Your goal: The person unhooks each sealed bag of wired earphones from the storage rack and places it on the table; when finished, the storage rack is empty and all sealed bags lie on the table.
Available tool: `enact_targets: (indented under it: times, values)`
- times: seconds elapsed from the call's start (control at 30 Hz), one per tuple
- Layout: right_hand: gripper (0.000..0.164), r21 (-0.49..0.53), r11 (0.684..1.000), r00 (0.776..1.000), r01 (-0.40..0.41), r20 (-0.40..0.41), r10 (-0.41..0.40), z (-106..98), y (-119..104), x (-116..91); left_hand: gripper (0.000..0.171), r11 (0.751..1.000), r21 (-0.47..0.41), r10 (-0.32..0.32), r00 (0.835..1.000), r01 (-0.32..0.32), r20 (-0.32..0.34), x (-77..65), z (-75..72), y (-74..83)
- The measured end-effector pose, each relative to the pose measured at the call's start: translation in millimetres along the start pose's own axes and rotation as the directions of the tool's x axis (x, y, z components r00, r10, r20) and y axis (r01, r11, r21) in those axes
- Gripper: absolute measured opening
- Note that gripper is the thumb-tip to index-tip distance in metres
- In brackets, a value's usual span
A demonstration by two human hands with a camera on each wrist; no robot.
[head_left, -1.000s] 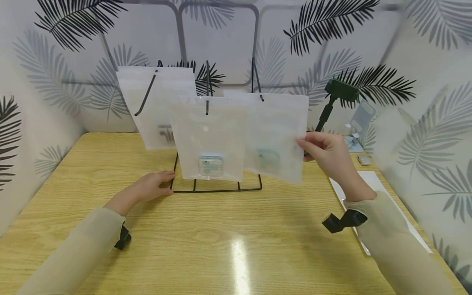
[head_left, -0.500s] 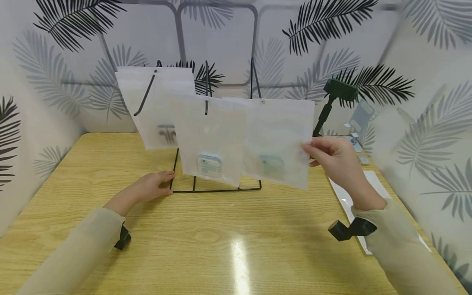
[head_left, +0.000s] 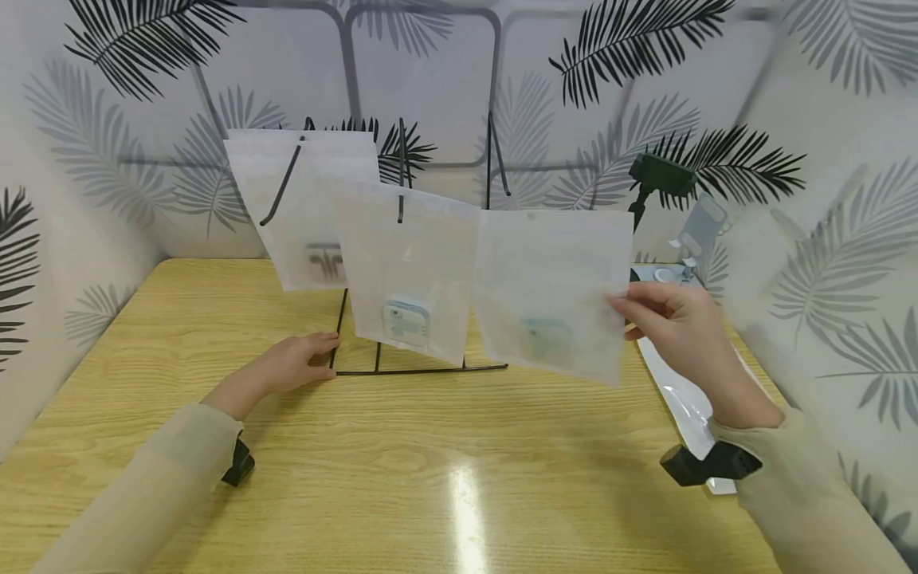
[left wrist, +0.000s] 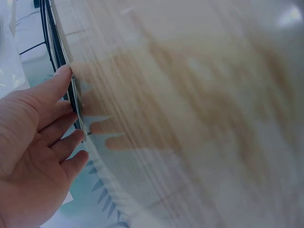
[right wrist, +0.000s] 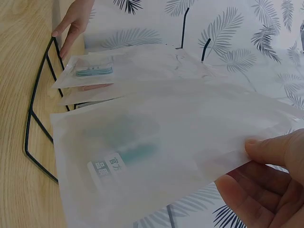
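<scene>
My right hand point(head_left: 677, 331) pinches the right edge of a frosted plastic bag point(head_left: 552, 287) between thumb and fingers. A blurred teal shape shows through this bag, and the right wrist view reveals a white printed label point(right wrist: 107, 168) in it. The bag is off the right hook point(head_left: 500, 159) of a black wire display rack point(head_left: 423, 371), below and right of it. On the middle hook hangs another frosted bag point(head_left: 402, 247) holding a pale blue phone case point(head_left: 406, 321). My left hand point(head_left: 290, 363) rests its extended fingertips on the front left corner of the rack's base.
More frosted bags point(head_left: 315, 207) hang on the left hook. At the right side of the wooden table point(head_left: 402, 454) lie white plastic packaging point(head_left: 688, 406) and a light blue stand point(head_left: 699, 231). Behind the right hand stands a dark green pole-mounted device point(head_left: 663, 175).
My right hand has drawn the frosted bag off the right hook and moved it to the right and down. The middle bag has swung slightly. My left hand has stayed at the rack's base.
</scene>
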State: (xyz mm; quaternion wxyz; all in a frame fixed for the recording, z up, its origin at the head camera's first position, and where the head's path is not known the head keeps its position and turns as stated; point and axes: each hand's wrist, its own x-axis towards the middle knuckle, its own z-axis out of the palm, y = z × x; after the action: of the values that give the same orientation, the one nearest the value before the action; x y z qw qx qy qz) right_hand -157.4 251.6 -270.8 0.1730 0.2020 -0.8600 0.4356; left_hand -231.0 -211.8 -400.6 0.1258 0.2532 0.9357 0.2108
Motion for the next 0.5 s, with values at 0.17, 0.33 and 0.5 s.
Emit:
enact_targets:
  times: [0.17,0.33,0.5]
  values:
    - [0.009,0.01,1.0,1.0,0.018,0.016,-0.018,-8.8,8.3,-10.2,0.06,1.0,0.0,0.0,1.0,0.0,0.0,-0.1,-0.8,1.5]
    - [0.009,0.087,0.996,0.998,-0.013,0.057,0.008,-18.1,21.0,-20.1,0.06,1.0,-0.007,-0.003,1.0,0.003,0.001,0.1,-0.6,1.6]
    - [0.015,0.135,0.988,0.994,-0.074,0.092,0.062,-27.0,32.7,-30.7,0.061,1.0,-0.012,-0.009,1.0,0.009,0.012,0.2,-1.2,1.6]
